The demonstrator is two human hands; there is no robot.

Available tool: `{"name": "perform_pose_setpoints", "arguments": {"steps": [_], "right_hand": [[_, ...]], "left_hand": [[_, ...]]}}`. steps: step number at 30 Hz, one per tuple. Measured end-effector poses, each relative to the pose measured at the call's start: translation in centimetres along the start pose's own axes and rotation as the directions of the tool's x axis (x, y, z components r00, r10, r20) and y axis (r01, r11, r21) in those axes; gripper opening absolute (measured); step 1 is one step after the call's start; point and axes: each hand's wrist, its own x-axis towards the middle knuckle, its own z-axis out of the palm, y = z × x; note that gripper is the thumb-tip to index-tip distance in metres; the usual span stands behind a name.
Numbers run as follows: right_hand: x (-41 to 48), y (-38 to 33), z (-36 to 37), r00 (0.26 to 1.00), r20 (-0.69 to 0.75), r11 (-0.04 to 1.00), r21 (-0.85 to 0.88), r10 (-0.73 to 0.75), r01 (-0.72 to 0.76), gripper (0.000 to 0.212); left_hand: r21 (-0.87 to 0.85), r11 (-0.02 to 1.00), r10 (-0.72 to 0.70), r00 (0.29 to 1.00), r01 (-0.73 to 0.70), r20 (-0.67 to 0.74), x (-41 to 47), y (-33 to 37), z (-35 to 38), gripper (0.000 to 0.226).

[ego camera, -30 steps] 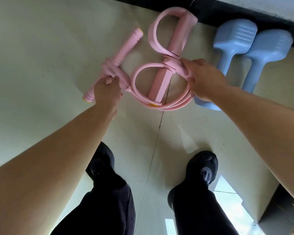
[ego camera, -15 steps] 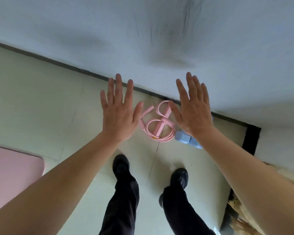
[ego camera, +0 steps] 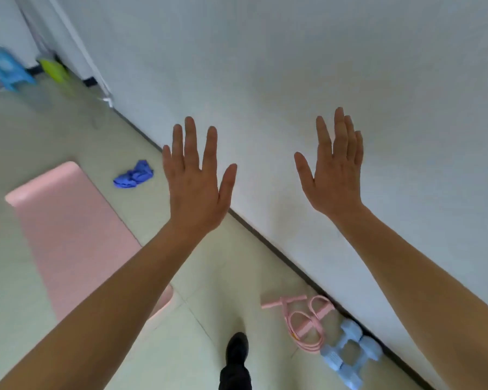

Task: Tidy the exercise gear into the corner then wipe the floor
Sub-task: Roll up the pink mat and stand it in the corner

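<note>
Lying by wall: pink pedal puller (ego camera: 303,322), well below empty raised hands.

A pink pedal resistance band (ego camera: 299,319) lies flat on the pale floor (ego camera: 68,347) just beside the wall's dark baseboard, its two loops and straight handle bar spread out. Touching its lower end, two light blue dumbbells (ego camera: 350,353) lie side by side against the baseboard. A pink exercise mat (ego camera: 68,235) lies unrolled well apart, and a crumpled blue cloth (ego camera: 134,175) (bunched, not folded) sits near the mat's far corner.
</note>
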Motion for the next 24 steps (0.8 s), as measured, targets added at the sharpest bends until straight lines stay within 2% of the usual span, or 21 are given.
{"name": "perform_pose_setpoints", "arguments": {"steps": [5,10,12,18,24], "right_hand": [[4.0,-11.2,-3.6,0.982,-0.077,0.966,0.180,-0.173,0.184,0.066],[4.1,-27.2,-6.7,0.917,-0.150,0.857,0.325,-0.370,0.399,0.066],[3.7,-31.5,-6.9,0.903,-0.149,0.832,0.351,-0.403,0.430,0.065],[-0.3,-50.7,-7.7,0.824,-0.178,0.724,0.402,-0.538,0.560,0.065],[-4.2,-68.4,-6.3,0.810,-0.142,0.686,0.460,-0.569,0.564,0.067]], "left_hand": [[0.222,0.963,-0.131,0.985,0.154,-0.111,-4.4,-5.2,-12.7,0.062],[0.433,0.847,-0.233,0.947,0.309,-0.219,-10.0,-13.4,-25.3,0.064],[0.451,0.820,-0.258,0.932,0.351,-0.256,-11.3,-15.8,-28.1,0.064],[0.500,0.716,-0.360,0.871,0.487,-0.334,-20.5,-26.9,-39.9,0.065],[0.562,0.657,-0.375,0.865,0.502,-0.335,-28.5,-38.8,-49.3,0.064]]}}
